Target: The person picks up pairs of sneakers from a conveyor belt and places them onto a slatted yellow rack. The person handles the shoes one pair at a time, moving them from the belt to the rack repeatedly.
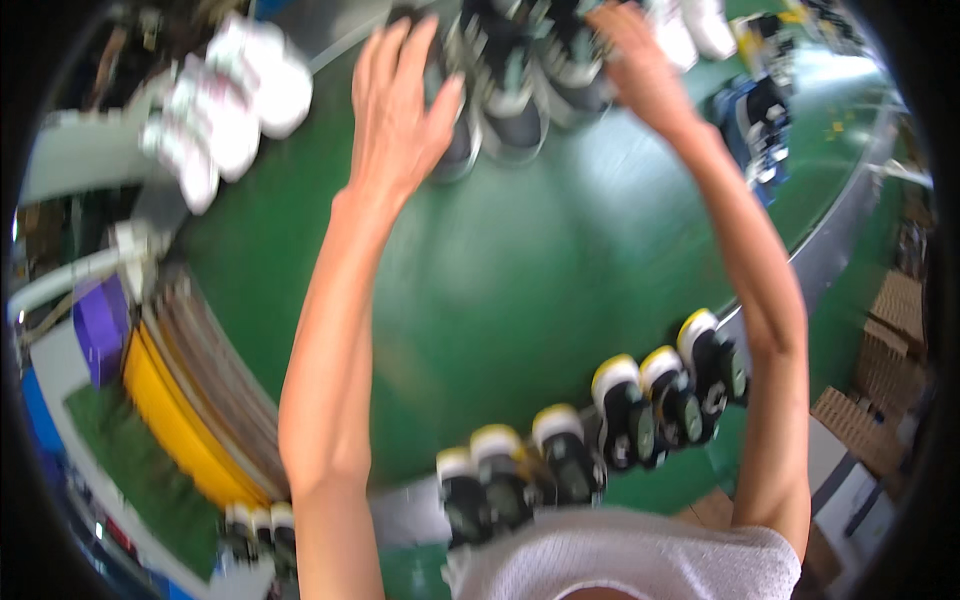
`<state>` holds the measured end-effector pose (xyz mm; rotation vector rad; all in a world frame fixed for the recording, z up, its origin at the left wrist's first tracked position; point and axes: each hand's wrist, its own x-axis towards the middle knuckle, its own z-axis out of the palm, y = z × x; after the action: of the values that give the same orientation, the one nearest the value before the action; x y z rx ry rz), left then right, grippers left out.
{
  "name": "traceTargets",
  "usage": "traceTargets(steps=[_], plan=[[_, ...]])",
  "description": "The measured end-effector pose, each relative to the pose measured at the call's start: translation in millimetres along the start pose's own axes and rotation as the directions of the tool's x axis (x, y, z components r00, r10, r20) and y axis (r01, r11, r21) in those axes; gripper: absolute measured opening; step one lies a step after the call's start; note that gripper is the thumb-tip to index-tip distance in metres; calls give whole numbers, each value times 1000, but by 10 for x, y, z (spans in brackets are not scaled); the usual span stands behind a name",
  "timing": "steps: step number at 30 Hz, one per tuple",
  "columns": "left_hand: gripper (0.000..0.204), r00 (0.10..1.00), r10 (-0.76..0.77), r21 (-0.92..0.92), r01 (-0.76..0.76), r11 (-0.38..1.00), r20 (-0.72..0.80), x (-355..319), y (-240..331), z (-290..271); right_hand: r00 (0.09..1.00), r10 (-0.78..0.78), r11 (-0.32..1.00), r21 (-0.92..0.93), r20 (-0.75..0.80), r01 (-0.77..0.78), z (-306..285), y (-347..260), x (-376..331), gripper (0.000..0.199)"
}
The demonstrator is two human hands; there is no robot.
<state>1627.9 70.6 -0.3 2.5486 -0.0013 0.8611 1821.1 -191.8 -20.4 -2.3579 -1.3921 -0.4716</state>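
Observation:
At the far edge of the green surface stands a row of dark grey and black sneakers (pixel 510 100) with pale soles, toes toward me. My left hand (pixel 395 115) lies over the leftmost sneaker (pixel 460 150) of this row, fingers stretched out and thumb apart. Against the right end of the row is my right hand (pixel 645 70), its fingers extended and slightly blurred beside another dark sneaker (pixel 575 75). The two hands bracket the row. Neither has fingers wrapped round a shoe, and the far ends of the shoes are cut off by the frame.
White sneakers (pixel 235 100) stand at the far left, more white shoes (pixel 690 30) at the far right. Blue and black shoes (pixel 760 130) lie right of my right forearm. Several black shoes with white and yellow trim (pixel 620 410) line the near edge. Left are yellow (pixel 180 420) and purple objects (pixel 100 325).

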Motion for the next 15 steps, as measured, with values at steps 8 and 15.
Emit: traceTargets(steps=[8,15], plan=[[48,715,-673,7,684,729,188,-2746,1274,-1894,865,314,824,341,391,-453,-1405,-1550,-1726,46],[48,321,-926,95,934,344,201,-4617,2834,-3335,666,363,468,490,652,-735,-2176,-3078,-2384,44]])
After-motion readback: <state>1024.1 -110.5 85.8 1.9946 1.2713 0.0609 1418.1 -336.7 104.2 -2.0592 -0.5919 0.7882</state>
